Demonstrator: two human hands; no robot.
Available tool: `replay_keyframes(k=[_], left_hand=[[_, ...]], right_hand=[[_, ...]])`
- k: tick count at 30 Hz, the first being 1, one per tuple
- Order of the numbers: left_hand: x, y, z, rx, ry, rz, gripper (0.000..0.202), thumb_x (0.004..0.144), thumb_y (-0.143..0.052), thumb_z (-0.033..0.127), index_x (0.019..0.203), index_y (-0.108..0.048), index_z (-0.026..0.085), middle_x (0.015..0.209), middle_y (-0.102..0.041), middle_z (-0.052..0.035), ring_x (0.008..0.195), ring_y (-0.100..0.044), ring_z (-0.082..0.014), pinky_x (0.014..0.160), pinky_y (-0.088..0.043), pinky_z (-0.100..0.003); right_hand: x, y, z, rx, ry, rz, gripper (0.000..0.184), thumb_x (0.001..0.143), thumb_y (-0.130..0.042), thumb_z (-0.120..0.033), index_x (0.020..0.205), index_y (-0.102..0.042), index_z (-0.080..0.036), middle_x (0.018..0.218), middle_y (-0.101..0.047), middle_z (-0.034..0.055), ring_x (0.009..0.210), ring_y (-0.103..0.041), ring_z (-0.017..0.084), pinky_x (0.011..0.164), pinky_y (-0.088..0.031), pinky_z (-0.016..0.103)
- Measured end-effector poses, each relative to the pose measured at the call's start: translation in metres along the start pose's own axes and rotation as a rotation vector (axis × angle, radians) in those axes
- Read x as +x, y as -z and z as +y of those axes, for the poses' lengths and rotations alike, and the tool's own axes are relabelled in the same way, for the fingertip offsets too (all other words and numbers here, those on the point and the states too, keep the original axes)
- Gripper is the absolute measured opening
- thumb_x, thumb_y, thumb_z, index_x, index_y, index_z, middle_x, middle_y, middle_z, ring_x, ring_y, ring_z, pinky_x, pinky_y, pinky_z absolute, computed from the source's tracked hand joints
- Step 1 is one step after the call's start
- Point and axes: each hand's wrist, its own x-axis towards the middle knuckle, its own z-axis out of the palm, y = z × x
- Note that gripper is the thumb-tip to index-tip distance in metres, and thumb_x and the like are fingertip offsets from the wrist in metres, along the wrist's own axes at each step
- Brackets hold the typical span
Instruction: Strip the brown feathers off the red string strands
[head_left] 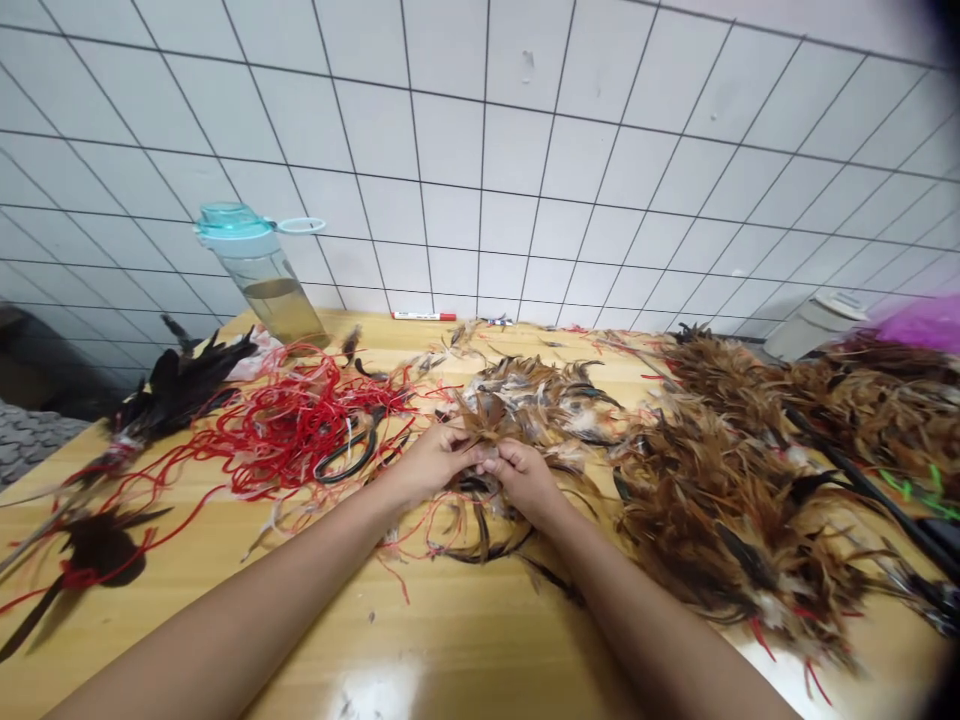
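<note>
My left hand point(435, 460) and my right hand point(521, 482) meet at the middle of the wooden table point(450, 640), their fingers pinching a small bunch of brown feathers point(480, 420) between them. A loose heap of brown and black feathers point(525, 400) lies just behind my hands. Left of my left hand are a tangle of red string point(292, 425) and black-handled scissors point(349, 455). The string's strands trail under both wrists. Large piles of brown feathers point(735, 520) spread to the right of my right hand.
Black feather bunches point(180, 385) lie at the table's left, with a water bottle point(262, 275) and a red-capped marker point(424, 316) at the back edge. A black rod point(862, 480) crosses the right pile. A white tiled wall point(480, 150) rises behind.
</note>
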Motion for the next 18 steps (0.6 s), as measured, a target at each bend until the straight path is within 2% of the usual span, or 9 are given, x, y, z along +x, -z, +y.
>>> replay_keyframes(k=[8,18], left_hand=[[0.0001,0.0055,-0.0092,0.102,0.053,0.001,0.031,0.07,-0.073,0.042,0.069,-0.068,0.011,0.066,-0.064,-0.0024,0.063,-0.052,-0.0119,0.064,-0.043,-0.023],[-0.0008,0.003,-0.0046,0.096,0.033,0.025,0.03,0.069,-0.074,0.042,0.069,-0.069,0.012,0.066,-0.064,-0.0024,0.066,-0.055,-0.0136,0.067,-0.045,-0.023]], right_hand=[[-0.001,-0.0031,-0.002,-0.051,-0.031,0.018,0.017,0.083,-0.057,-0.017,0.069,-0.067,-0.019,0.074,-0.064,0.0003,0.075,-0.06,0.014,0.074,-0.046,0.026],[-0.001,-0.0049,-0.0043,-0.059,-0.042,0.037,0.017,0.082,-0.056,-0.015,0.067,-0.065,-0.02,0.072,-0.063,0.0003,0.074,-0.059,0.015,0.074,-0.047,0.026]])
